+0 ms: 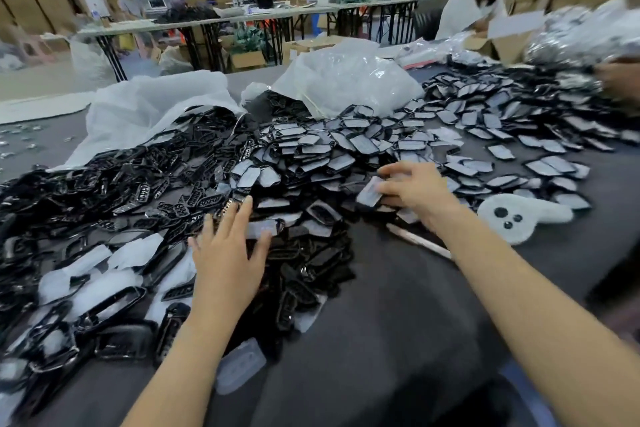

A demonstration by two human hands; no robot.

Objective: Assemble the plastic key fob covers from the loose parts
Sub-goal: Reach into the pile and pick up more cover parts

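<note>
Across the table (398, 305), seen from the head view, two heaps meet. Black frames (114, 191) spill from a bag (149, 107) on the left, and film-faced plates (329, 149) cover the middle and right. The right hand (412, 191) pinches one plate (370, 193) at the heap's near edge, fingers curled round it; blur hides how deep the hold is, though it looks to be fingertips only. The left hand (225, 253) is spread over the near pile, fingers straight, gripping nothing. A second plate (261, 229) lies between its thumb and forefinger.

Several things could go wrong from here. A fingertip pinch would let the plate slip back among its look-alikes. The spread left hand may rake up two tangled frames, or a plate where a frame is wanted, since both kinds mingle under it. Loose film could catch in the seam when the halves are pressed together. A stick (419, 241) just beside the right forearm could be swept along by it.
</note>
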